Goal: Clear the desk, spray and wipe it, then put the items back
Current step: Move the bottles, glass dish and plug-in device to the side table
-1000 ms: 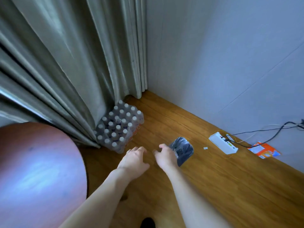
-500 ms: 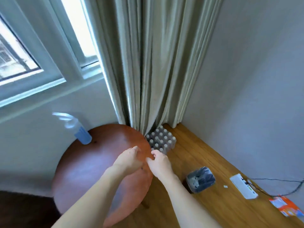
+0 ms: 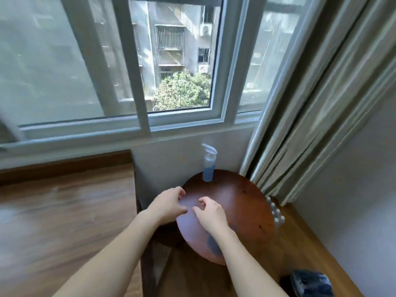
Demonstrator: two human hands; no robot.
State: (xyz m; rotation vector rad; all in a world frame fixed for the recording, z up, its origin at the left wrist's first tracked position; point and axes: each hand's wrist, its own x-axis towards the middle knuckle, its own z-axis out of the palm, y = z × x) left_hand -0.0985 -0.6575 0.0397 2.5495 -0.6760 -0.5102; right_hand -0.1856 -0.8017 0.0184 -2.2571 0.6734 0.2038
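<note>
Spray bottle (image 3: 209,166) stands upright at the far edge of the round wooden table (image 3: 242,202), by the wall under the window (image 3: 171,61). Both hands over the table's left part, apart from each other: left hand (image 3: 169,203) and right hand (image 3: 209,213) empty, fingers loosely curled. Curtain (image 3: 310,116) hangs past the table's right edge; water bottle pack (image 3: 276,213) on the floor below it.

Your way across the round table (image 3: 242,202) lies open from the near rim to the far edge, where the spray bottle (image 3: 209,166) stands upright. The curtain (image 3: 310,116) crowds the right rim, the bottle pack (image 3: 276,215) sits below it, and the wall closes the back.
</note>
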